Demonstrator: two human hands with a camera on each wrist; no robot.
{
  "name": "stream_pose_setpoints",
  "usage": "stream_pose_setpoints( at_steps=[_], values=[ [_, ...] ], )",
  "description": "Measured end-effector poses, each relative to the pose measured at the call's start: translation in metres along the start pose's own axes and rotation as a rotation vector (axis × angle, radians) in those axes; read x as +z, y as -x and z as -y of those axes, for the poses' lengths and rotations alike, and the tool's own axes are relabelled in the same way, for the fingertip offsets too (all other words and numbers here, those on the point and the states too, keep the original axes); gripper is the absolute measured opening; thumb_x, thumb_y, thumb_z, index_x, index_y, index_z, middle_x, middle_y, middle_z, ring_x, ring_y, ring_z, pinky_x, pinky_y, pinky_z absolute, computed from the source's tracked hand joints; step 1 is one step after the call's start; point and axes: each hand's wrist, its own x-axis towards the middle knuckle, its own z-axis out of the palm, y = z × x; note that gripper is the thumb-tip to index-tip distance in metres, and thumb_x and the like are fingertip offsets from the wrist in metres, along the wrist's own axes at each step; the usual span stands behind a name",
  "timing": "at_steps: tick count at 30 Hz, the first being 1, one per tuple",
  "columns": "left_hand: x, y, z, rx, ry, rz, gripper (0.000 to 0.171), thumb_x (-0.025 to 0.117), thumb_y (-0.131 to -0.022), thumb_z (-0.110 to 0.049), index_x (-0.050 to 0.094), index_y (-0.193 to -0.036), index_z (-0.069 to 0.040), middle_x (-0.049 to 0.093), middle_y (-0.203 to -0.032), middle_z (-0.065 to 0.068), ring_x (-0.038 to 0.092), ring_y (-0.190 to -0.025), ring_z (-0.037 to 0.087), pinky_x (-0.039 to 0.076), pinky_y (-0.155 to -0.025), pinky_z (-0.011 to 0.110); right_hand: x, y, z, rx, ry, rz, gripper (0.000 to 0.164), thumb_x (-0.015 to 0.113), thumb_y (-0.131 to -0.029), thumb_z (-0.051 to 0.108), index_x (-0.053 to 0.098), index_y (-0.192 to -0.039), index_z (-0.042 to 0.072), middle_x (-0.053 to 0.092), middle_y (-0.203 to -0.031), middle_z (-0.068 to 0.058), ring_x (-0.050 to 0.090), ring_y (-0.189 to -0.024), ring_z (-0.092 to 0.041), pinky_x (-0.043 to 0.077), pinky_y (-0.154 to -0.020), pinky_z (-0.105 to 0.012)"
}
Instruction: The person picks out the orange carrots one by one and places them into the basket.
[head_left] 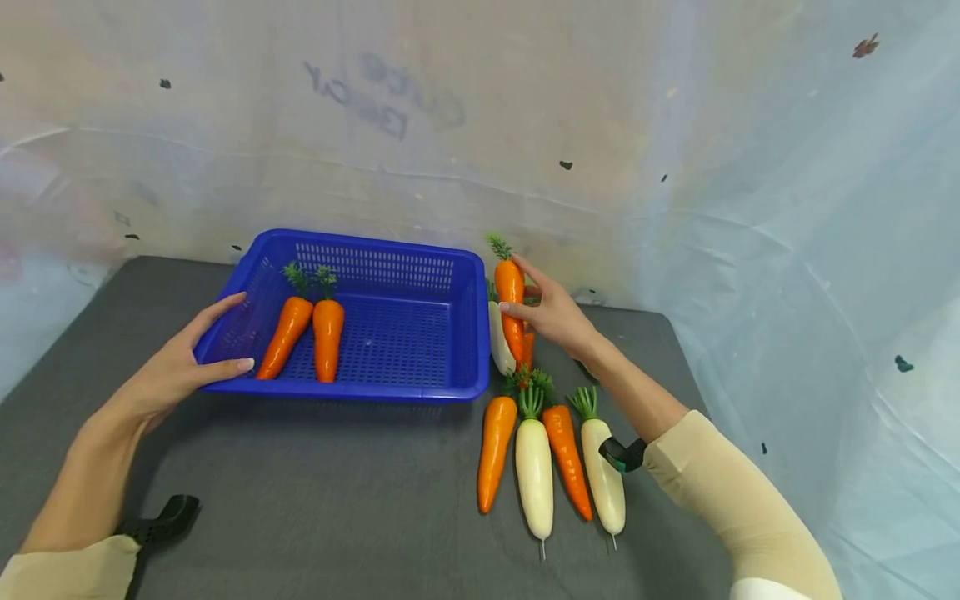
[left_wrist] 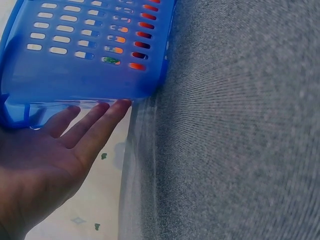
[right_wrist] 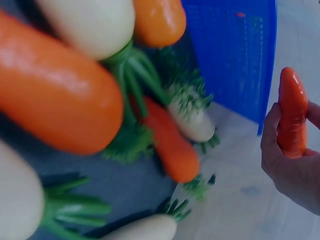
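In the head view my right hand (head_left: 555, 312) pinches an orange carrot (head_left: 510, 287) with a green leafy top, lifted beside the basket's right end. The right wrist view shows that carrot (right_wrist: 292, 112) between the thumb and fingers. My left hand (head_left: 168, 367) grips the left end of a blue plastic basket (head_left: 420, 392), its thumb along the front rim. Seen from the left wrist, the fingers (left_wrist: 95, 132) lie against the outside of the basket wall (left_wrist: 75, 75). Inside the basket, two carrots lie side by side at the left, a left carrot (head_left: 285, 337) and a right carrot (head_left: 328, 337).
Right of the basket, a front row holds a carrot (head_left: 497, 454), a white radish (head_left: 534, 475), another carrot (head_left: 567, 458) and another radish (head_left: 604, 483). Behind them, more vegetables, including a white radish (head_left: 500, 337), are partly hidden. A plastic-sheeted wall (head_left: 450, 167) borders the grey table (head_left: 337, 500).
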Motion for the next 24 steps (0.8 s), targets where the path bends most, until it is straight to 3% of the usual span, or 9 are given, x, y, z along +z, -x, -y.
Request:
stream_pose_setpoints(
  at_steps=[7,12,18,24],
  values=[
    [-0.001,0.000,0.001,0.006,0.011,0.006,0.091,0.064,-0.098,-0.020,0.001,-0.157,-0.045,-0.016,-0.162,0.022,0.010,-0.137,0.063,0.017,-0.098,0.083,0.021,-0.012,0.016,-0.044,0.008,0.084,0.080,0.070,-0.094,0.024,0.023,-0.158,0.035,0.049,-0.142,-0.018,0.068,-0.103,-0.029,0.058,-0.078,-0.052],
    [-0.003,0.000,0.001,-0.005,0.013,-0.003,0.090,0.065,-0.097,-0.020,0.003,-0.156,-0.048,-0.014,-0.163,0.020,0.013,-0.137,0.060,0.018,-0.099,0.082,0.038,-0.023,0.028,-0.078,0.025,0.124,0.081,0.071,-0.094,0.025,0.023,-0.159,0.032,0.051,-0.139,-0.017,0.069,-0.096,-0.025,0.058,-0.078,-0.053],
    [-0.001,-0.001,0.002,0.006,0.011,0.000,0.091,0.064,-0.098,-0.020,0.000,-0.157,-0.045,-0.015,-0.162,0.024,0.012,-0.136,0.064,0.018,-0.098,0.083,0.057,-0.036,0.034,-0.081,0.065,0.112,0.083,0.072,-0.093,0.027,0.023,-0.159,0.026,0.059,-0.124,-0.015,0.069,-0.084,-0.023,0.059,-0.070,-0.038],
    [-0.001,-0.001,0.002,0.003,0.017,0.008,0.090,0.063,-0.098,-0.019,0.000,-0.157,-0.045,-0.015,-0.162,0.023,0.012,-0.136,0.063,0.018,-0.098,0.082,0.078,-0.046,0.040,-0.083,0.088,0.115,0.083,0.073,-0.092,0.022,0.023,-0.159,0.023,0.061,-0.125,-0.017,0.069,-0.082,-0.022,0.059,-0.076,-0.044]
  ],
)
